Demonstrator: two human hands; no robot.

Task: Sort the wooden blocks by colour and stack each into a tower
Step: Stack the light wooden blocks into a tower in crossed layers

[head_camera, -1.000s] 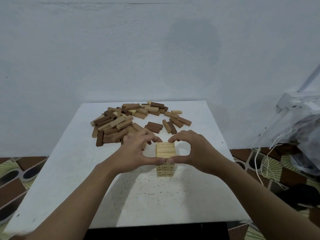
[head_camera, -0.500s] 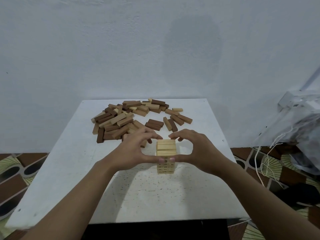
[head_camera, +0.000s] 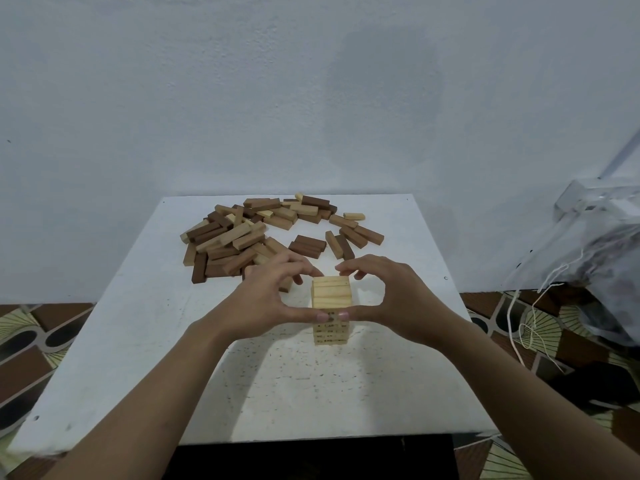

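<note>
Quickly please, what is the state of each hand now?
Left hand: closed, holding the pale block tower.
Right hand: closed, holding the same tower from the other side.

Single head-worn wide-angle view: set close above the near edge of the white table (head_camera: 145,341), it faces forward and down toward the far wall (head_camera: 242,98); floor (head_camera: 34,341) shows left and right.

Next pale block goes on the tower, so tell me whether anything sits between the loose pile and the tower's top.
No object blocks it: the top of the pale tower lies bare, in front of the loose pile on the table. Only the left hand and right hand ring it, fingers arched behind the top.
</note>
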